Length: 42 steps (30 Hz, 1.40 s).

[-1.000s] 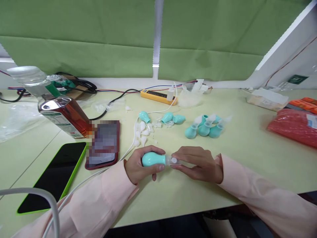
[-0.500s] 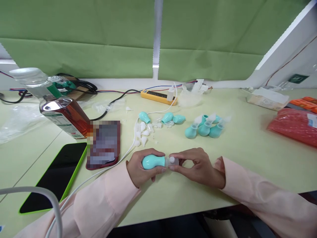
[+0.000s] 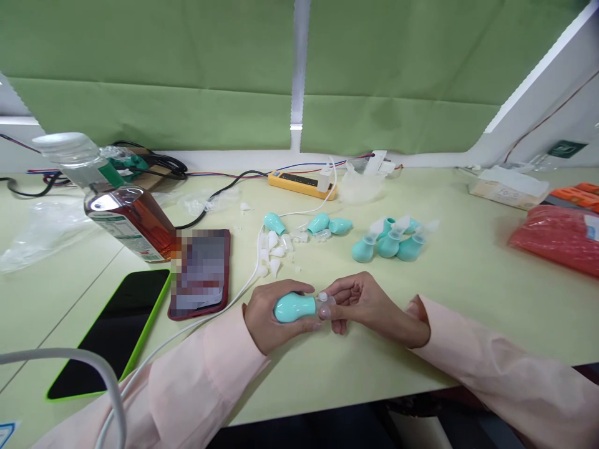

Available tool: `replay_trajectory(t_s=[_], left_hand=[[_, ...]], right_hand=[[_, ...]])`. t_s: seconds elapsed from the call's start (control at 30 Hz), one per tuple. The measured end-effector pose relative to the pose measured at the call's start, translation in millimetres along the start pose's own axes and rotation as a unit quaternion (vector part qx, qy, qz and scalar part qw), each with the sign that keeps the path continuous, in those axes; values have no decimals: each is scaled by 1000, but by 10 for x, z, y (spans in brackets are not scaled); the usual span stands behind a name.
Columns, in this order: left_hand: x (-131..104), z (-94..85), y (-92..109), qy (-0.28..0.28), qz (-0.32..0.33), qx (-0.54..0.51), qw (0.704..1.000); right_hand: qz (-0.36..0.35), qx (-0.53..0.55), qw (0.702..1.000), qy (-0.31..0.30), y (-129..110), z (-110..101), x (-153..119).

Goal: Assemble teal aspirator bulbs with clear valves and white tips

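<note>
My left hand (image 3: 262, 317) is wrapped around a glossy teal rubber squeeze bulb (image 3: 294, 308), whose neck points right. At that neck sits a clear plastic connector (image 3: 323, 298) with a small white nub, pinched by the fingers of my right hand (image 3: 367, 307); part of it is hidden behind the thumb. Beyond my hands lie loose teal bulbs (image 3: 319, 222) and a scatter of white and clear small plastic parts (image 3: 276, 251). A group of teal bulbs (image 3: 388, 244), several with clear tips fitted, stands further right.
To the left are a green-edged phone (image 3: 112, 333), a red-cased phone (image 3: 201, 274) and a tilted bottle of amber liquid (image 3: 133, 218). A white cable (image 3: 246, 282) runs past my left hand. At the back sits a yellow power strip (image 3: 297, 184); a red package (image 3: 556, 240) lies far right.
My right fingers have shifted their grip on the clear connector, with the thumb now across it and the other fingers more curled. My left hand still holds the bulb. The view has shifted slightly.
</note>
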<state>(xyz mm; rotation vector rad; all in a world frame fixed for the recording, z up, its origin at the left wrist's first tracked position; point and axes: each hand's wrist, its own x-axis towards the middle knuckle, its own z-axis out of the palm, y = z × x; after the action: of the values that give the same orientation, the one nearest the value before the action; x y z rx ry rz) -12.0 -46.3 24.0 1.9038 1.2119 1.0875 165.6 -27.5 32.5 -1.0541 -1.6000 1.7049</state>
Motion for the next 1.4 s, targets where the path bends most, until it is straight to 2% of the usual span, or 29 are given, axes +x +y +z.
replay_trajectory(t_s=[0.1,0.17,0.23,0.3,0.37,0.4,0.53,0.63,0.8,0.9,1.0,1.07,1.13,1.23,1.4], left_hand=[[-39,13,99,-15,-94,-31,995],[-91,42,147,-33,-139,-61,988],[-151,83,165,-49,-159,-84,982],[-200,124,154,-62,-169,-101,978],[-220,153,131,-51,-181,-117,975],[-219,160,121,-37,-186,-129,973],[-162,142,116,3,-242,-224,944],[-116,106,136,-1,-278,-266,923],[-92,81,157,8,-287,-276,917],[-103,89,157,-10,-285,-270,920],[-121,101,150,-19,-283,-263,922],[-130,108,145,-20,-281,-272,920],[-131,111,141,-12,-275,-283,919],[-124,107,139,0,-263,-285,922],[-105,82,139,-15,-266,-293,918]], right_hand=[[-132,-97,986,35,-25,-49,-26],[-208,-135,969,13,-75,-121,-3],[-219,-139,966,-5,-140,-204,89],[-214,-180,959,42,-195,-267,250],[-228,-299,922,90,-224,-287,448],[-238,-369,894,91,-229,-280,547],[-247,-570,783,40,-228,-147,834],[-269,-624,734,-5,-236,-5,907],[-326,-657,676,-67,-267,87,918],[-313,-667,674,-43,-276,12,903],[-281,-639,716,-14,-253,-83,857],[-270,-610,745,-17,-228,-113,815],[-265,-593,759,-32,-209,-110,782],[-267,-590,761,-52,-208,-82,768],[-262,-597,754,-77,-239,-79,795]])
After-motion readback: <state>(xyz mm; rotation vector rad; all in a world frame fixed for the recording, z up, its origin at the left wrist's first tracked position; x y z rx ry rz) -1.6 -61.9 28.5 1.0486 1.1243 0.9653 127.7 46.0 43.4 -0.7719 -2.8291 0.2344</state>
